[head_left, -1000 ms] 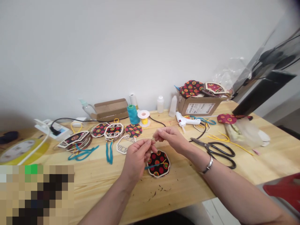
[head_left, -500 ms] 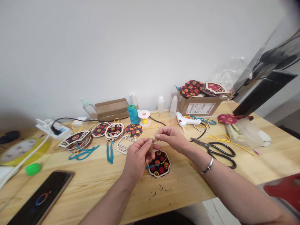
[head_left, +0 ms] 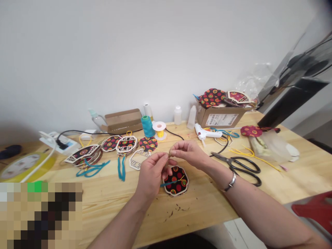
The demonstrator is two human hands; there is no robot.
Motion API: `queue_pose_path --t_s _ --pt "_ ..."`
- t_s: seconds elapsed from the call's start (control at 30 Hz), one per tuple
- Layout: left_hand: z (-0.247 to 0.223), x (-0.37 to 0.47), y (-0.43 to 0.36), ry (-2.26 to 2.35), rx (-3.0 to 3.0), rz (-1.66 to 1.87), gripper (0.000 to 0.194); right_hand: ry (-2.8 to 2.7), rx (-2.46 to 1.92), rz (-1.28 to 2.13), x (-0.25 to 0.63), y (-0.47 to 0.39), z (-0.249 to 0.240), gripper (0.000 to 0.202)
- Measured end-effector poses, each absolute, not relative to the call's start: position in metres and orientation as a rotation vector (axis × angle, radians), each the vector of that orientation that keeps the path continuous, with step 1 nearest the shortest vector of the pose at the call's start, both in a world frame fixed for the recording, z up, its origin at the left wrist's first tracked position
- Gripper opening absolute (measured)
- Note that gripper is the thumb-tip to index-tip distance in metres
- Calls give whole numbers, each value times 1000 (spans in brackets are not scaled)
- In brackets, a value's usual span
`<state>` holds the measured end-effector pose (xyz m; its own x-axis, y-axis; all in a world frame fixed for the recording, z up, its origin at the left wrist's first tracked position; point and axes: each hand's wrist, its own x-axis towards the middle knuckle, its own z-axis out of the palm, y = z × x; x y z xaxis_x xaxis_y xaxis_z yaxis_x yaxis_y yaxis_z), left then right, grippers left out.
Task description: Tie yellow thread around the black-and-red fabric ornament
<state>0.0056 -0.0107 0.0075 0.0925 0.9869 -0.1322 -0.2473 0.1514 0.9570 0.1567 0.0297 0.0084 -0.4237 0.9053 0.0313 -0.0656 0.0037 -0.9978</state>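
My left hand (head_left: 155, 170) and my right hand (head_left: 187, 153) meet fingertip to fingertip above the wooden table (head_left: 109, 211). Both are closed in a pinch on something small that I cannot make out. Just below them lies a scalloped ornament (head_left: 175, 188) of dark fabric with red and orange round patterns and a pale rim. A teal cord and a short yellow cord rest across its face, and my left fingers hide part of its upper left edge.
Black-handled scissors (head_left: 240, 166) lie right of my hands, with a white glue gun (head_left: 207, 133) behind. A teal thread cone (head_left: 147, 126), a yellow cord spool (head_left: 160, 133) and finished ornaments (head_left: 126, 144) stand or lie at the back left. A cardboard box (head_left: 220, 117) is at the back right.
My right fingertips have shifted slightly left, closer against my left fingertips. The lower left corner of the picture is now pixelated. Other objects have stayed where they were.
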Motion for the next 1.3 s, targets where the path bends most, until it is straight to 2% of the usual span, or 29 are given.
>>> queue_pose_path --t_s 0.83,1.1,1.3 --pt "3 5 -10 1139 1065 1208 21 -1467 -871 1614 155 28 12 23" --pt "6 5 -11 1078 1044 1267 18 -1458 -916 1601 155 27 12 22" --pt "6 4 -10 1011 994 1182 23 -1483 -866 1618 157 28 11 21"
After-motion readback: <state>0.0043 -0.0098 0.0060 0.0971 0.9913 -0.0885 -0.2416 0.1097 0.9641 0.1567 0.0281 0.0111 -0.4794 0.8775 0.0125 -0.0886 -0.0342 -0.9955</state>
